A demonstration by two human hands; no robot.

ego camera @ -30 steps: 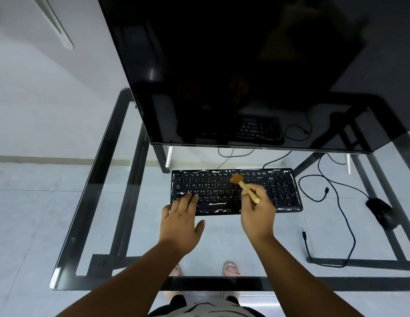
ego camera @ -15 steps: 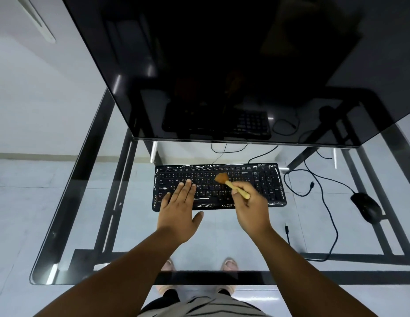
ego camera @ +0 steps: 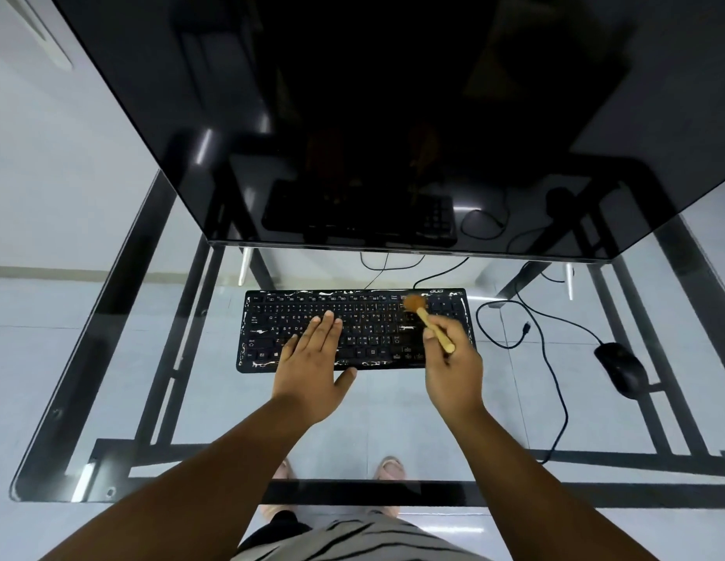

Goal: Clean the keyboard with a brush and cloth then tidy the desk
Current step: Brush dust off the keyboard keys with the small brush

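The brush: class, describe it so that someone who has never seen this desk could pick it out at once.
Start at the big dark monitor on the glass desk; just in front of it lies a black keyboard. Over the keyboard's right end, the right hand grips the brush. It is the only pale wooden thing there, a short stick with a brown tuft on the keys.

The room is dim and cool-toned. Overhead lights glare as white streaks on the dark monitor (ego camera: pixel 393 115) and the glass desk (ego camera: pixel 85 479). Wide-angle distortion bends the edges; the centre stays fairly sharp, the corners soften.
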